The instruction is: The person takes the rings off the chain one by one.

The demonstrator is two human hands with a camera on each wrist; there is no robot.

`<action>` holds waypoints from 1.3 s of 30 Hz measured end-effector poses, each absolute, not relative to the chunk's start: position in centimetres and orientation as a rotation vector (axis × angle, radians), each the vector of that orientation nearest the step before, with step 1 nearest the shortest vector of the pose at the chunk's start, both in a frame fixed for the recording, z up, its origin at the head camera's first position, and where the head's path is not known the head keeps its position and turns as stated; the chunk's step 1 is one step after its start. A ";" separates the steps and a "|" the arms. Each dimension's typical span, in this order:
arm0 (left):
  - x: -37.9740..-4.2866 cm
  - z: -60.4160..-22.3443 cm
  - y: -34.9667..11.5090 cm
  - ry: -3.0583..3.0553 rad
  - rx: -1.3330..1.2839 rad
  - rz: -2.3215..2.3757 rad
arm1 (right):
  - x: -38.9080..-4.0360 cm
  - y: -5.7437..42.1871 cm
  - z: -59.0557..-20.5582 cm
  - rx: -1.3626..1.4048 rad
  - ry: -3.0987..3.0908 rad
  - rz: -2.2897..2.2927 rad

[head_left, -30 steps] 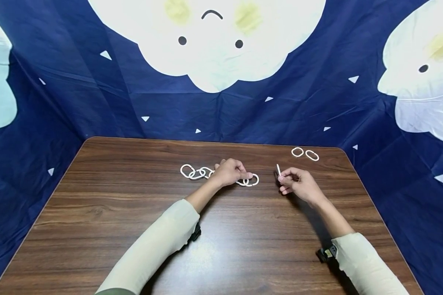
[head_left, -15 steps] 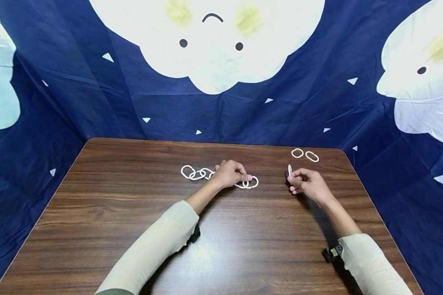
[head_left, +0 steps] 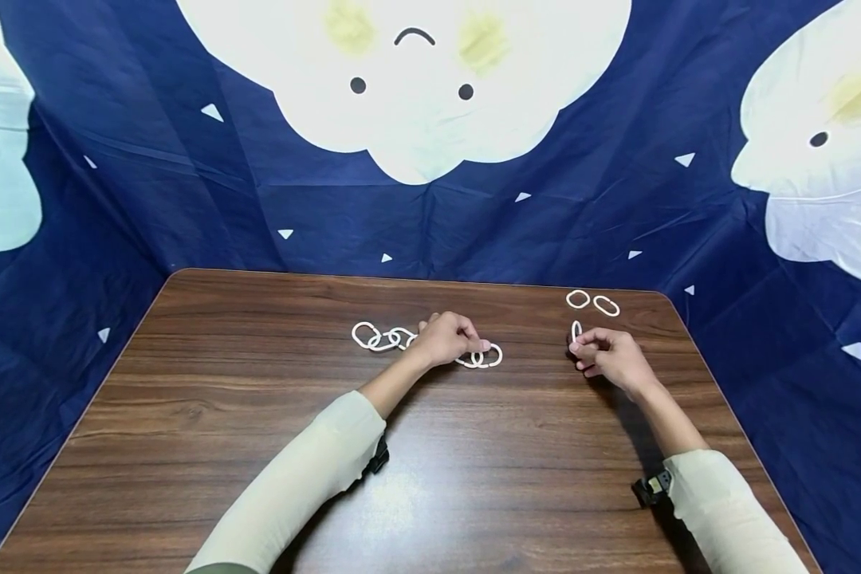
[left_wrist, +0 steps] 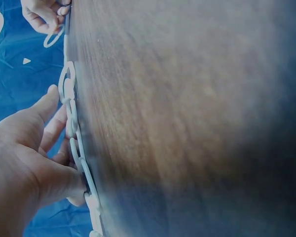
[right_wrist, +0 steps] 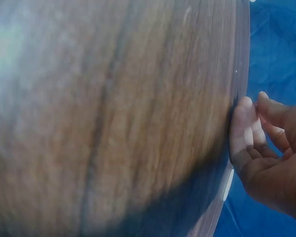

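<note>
A chain of white oval plastic links (head_left: 383,340) lies along the back middle of the table. My left hand (head_left: 446,336) rests over it, covering its middle links, with fingertips at the links near its right end. In the left wrist view the fingers of the left hand (left_wrist: 34,153) are spread loosely along the chain (left_wrist: 73,116). To the right, my right hand (head_left: 612,356) pinches a single white link (head_left: 576,329) between thumb and fingers, held upright close over the table. In the right wrist view the right hand (right_wrist: 271,153) hides most of that link.
Two loose white links, a rounder one (head_left: 577,299) and a longer one (head_left: 606,305), lie at the table's back right, just behind the right hand. The brown wooden table (head_left: 186,414) ends at a dark blue cloth backdrop (head_left: 330,211) with cloud prints.
My right hand has moved right, away from the chain, carrying the link, which has turned to show more of its oval. My left hand stays on the chain.
</note>
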State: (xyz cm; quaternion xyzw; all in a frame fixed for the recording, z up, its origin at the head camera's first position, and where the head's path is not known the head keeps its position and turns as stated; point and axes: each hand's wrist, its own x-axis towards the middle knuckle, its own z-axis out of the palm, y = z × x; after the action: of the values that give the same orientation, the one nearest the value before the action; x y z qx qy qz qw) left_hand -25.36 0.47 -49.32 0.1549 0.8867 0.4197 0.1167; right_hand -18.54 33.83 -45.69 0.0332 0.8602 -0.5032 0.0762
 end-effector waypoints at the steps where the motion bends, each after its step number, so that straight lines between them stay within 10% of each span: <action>1: -25.5 -49.5 0.5 2.599 0.458 1.225 | -18.6 33.9 -45.7 0.114 2.582 -1.496; 39: -28.8 -51.5 -1.3 2.528 0.530 1.048 | -21.2 37.2 -45.3 0.391 2.613 -1.334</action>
State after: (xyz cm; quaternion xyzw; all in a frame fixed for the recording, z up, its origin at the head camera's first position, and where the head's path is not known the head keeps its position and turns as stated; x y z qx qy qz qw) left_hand -28.75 -1.26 -51.51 0.1872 0.8927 0.3700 0.1761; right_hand -21.18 37.17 -45.31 0.1317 0.8792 -0.4488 0.0906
